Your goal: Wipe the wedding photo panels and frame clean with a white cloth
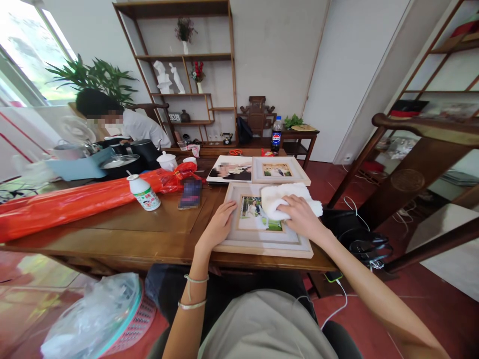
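Observation:
A light wooden picture frame with a photo of two people lies flat near the table's front edge. My left hand grips its left side, fingers over the rim. Bunched in my right hand is a fluffy white towel, which rests on the upper right of the frame and covers part of the photo's right side. My right fingers are curled into the towel and pressing it down. Just behind, a second framed photo and a photo panel lie side by side.
On the wooden table stand a white bottle, a phone, a long red plastic-wrapped bundle and a cola bottle. Another person sits at the far left. A basket with plastic bags is on the floor; a chair stands right.

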